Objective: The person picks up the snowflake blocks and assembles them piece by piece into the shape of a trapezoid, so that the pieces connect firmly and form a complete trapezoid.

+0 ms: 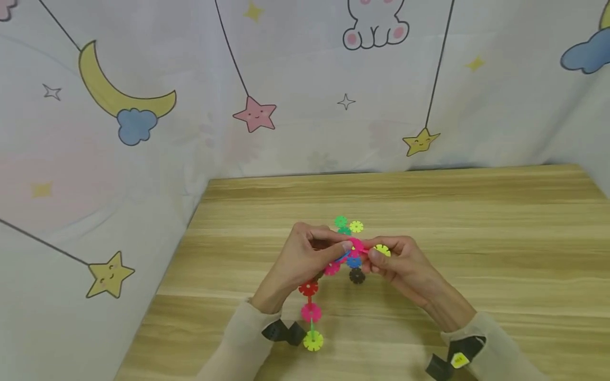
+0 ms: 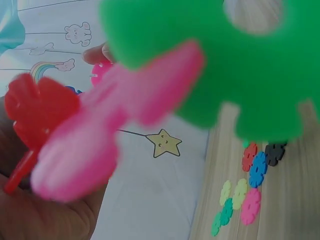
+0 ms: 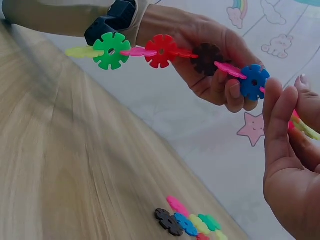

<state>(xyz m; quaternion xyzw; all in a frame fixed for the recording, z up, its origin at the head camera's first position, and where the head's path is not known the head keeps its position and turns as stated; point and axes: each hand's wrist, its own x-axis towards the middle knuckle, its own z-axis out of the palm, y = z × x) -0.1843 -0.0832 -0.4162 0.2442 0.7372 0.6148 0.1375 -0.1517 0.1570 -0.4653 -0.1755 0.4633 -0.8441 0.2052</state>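
Plainly, disc chain (image 3: 156,55) runs from left fingers (image 1: 335,252), pinching near its end, toward wrist (image 1: 268,299); right fingers (image 1: 385,261) pinch pink piece (image 1: 356,245).

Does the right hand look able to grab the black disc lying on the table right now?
Probably, but not straight away. The black disc lies uncovered near the right hand, yet that hand pinches one end of the disc chain and would likely need to let go first.
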